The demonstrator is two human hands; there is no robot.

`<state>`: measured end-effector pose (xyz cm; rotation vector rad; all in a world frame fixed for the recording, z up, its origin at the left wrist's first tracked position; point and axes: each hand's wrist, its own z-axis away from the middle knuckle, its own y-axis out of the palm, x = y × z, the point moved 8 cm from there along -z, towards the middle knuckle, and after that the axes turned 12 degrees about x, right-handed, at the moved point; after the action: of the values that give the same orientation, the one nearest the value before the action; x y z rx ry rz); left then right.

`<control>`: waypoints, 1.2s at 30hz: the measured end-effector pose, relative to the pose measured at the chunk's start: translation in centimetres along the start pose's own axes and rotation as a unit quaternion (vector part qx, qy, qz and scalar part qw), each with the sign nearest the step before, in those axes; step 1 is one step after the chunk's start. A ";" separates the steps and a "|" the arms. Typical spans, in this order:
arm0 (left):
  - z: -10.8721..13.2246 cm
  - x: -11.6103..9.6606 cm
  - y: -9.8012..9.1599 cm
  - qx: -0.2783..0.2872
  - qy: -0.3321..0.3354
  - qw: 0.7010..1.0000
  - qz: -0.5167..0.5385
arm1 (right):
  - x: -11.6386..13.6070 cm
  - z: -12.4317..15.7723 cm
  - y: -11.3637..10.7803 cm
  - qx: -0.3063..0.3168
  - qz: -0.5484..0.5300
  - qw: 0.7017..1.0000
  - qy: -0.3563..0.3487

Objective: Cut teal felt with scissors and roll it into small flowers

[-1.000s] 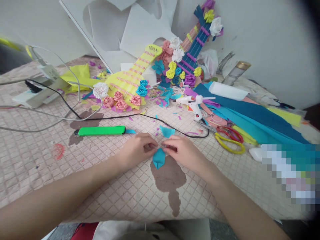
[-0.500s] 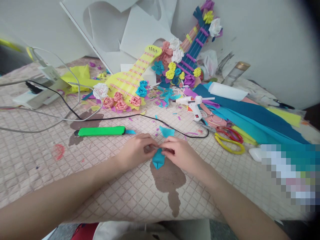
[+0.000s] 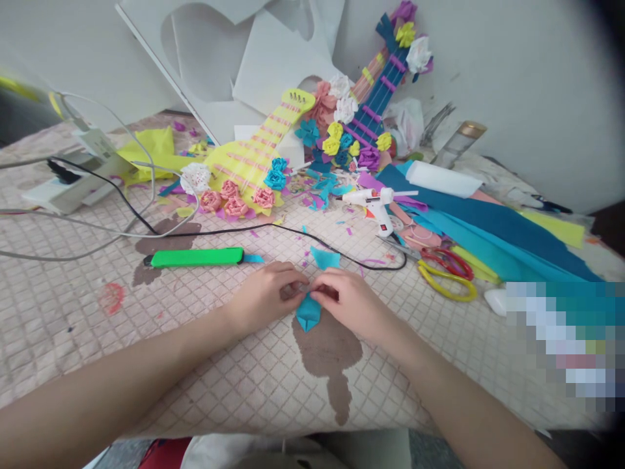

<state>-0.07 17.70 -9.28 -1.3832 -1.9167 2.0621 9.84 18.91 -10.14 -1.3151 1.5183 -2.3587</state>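
Note:
A small folded piece of blue crepe paper (image 3: 308, 314) is pinched at its upper end between both hands, its pointed end hanging toward me. My left hand (image 3: 271, 294) closes on its left side, thumb against fingers. From the right, my right hand (image 3: 347, 301) pinches the same end, and the fingertips nearly meet. Exactly where each finger grips is partly hidden. Just beyond the right hand lies a loose blue paper scrap (image 3: 325, 258). A green utility knife (image 3: 198, 257) rests left of my left hand, with a blue strip at its tip.
A white glue gun (image 3: 375, 207) and yellow-and-red scissors (image 3: 446, 277) lie at right, near blue crepe sheets (image 3: 488, 221). A black cord (image 3: 234, 230) crosses the table. Flower-covered paper guitars, one yellow (image 3: 254, 159), one blue (image 3: 378, 98), stand behind. A power strip (image 3: 73, 185) sits left.
The right fingers have shifted slightly on the blue paper and drawn closer together. The left hand stays almost still, and the paper keeps its place.

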 end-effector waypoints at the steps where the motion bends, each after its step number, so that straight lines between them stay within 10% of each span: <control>1: 0.0 0.0 0.1 0.004 -0.001 1.000 0.000 | 0.0 0.0 0.0 -0.003 0.002 1.000 0.002; 36: -0.1 -0.1 0.2 0.026 -0.002 1.000 -0.006 | 0.0 -0.3 1.1 0.026 0.136 0.989 0.056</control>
<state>0.18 17.71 -9.35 -1.3550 -1.8551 2.0936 9.26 18.53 -11.02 -0.9127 1.5396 -2.3121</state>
